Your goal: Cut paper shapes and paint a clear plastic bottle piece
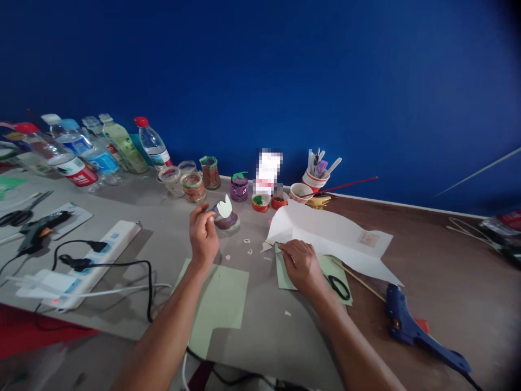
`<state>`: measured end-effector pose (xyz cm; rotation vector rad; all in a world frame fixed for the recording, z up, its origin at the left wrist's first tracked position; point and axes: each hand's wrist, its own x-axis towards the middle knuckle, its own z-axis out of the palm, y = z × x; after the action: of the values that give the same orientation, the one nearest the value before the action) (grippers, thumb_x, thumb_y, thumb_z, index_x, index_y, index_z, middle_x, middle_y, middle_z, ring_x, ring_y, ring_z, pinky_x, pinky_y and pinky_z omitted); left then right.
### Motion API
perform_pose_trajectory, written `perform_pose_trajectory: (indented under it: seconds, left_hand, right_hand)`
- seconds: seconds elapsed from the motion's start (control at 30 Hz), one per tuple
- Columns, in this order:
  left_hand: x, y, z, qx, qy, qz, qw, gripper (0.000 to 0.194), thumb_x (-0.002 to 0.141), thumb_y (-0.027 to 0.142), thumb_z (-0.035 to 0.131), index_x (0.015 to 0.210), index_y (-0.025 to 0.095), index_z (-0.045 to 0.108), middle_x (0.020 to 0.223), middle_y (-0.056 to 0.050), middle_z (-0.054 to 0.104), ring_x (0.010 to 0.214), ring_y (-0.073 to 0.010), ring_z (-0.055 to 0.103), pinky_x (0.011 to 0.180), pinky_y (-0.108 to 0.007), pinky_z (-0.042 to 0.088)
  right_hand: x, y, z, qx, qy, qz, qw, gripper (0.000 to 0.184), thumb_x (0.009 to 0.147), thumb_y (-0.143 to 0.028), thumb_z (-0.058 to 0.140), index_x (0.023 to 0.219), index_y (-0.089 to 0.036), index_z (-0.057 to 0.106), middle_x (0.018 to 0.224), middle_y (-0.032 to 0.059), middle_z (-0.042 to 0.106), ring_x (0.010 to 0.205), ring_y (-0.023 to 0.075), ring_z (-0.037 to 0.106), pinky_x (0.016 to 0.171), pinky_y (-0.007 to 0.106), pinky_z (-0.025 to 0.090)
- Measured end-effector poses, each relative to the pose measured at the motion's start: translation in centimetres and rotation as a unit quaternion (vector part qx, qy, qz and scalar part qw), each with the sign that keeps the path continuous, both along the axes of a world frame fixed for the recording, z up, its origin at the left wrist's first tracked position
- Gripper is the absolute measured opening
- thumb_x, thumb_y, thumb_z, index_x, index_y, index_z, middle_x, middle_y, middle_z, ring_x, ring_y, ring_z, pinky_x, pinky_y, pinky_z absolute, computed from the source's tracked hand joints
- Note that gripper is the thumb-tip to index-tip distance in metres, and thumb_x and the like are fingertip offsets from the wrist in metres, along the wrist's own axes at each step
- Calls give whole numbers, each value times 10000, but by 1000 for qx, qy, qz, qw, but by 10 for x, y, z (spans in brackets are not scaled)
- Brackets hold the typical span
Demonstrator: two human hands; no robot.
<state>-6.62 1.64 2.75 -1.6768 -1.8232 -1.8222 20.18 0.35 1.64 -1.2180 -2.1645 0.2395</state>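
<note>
Left grip [204, 233] narrow, seemingly pinching pale cutout [224, 207]; cutout just right of it, long axis roughly upright, overlapping purple jar [229, 221] beyond, contact unclear. Left grip nearer. Right grip [301, 263] over green sheet [286, 277], hold unclear.

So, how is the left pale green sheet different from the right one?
The left sheet has its lower right corner cut away; the right sheet keeps that corner. The right hand covers part of the right sheet, while no hand is over the left sheet. Black scissors lie on the right sheet, not the left. Both are pale green.
</note>
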Motion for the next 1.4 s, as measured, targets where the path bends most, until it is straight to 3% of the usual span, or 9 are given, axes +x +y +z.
perform_pose_trajectory:
  seconds: [0.6, 0.77, 1.0, 1.2, 1.4]
  left_hand:
    - [-1, 3, -8, -26, 29, -20, 999, 309, 954, 255, 390, 963, 183, 690, 1303, -142, 606, 1228, -241, 565, 1044, -428, 446]
    - [1, 1, -2, 15, 56, -7, 998, 275, 969, 265, 408, 1026, 165, 659, 1237, -149, 610, 1195, -236, 564, 1032, -425, 447]
    - [5, -9, 9, 109, 75, 45, 990, 115, 927, 252, 545, 956, 175, 626, 934, -68, 592, 948, -197, 573, 893, -379, 477]
    - [7, -11, 11, 121, 95, -2, 988, 157, 950, 233, 507, 908, 179, 648, 899, -60, 570, 894, -184, 559, 832, -348, 464]
    - [0, -6, 6, 65, 81, 29, 994, 283, 971, 315, 455, 829, 174, 655, 963, -94, 592, 976, -219, 561, 911, -397, 436]
  right_hand:
    - [0, -1, -2, -14, -46, -25, 999, 193, 897, -136, 527, 951, -195, 703, 900, 76, 690, 845, 240, 572, 778, 355, 365]
    - [0, 0, -3, -15, -47, -29, 998, 190, 889, -127, 539, 956, -187, 706, 899, 68, 686, 845, 232, 562, 783, 351, 359]
    - [0, 0, -3, 2, -46, -48, 998, 193, 873, -103, 560, 942, -187, 719, 886, 59, 683, 845, 225, 538, 774, 347, 352]
    - [1, 0, -7, 14, -70, -68, 995, 242, 837, -71, 579, 965, -201, 738, 926, 73, 664, 883, 245, 503, 753, 353, 354]
    - [2, 0, -7, 20, -69, -70, 995, 264, 828, -55, 573, 971, -196, 744, 932, 83, 654, 908, 256, 485, 785, 364, 373]
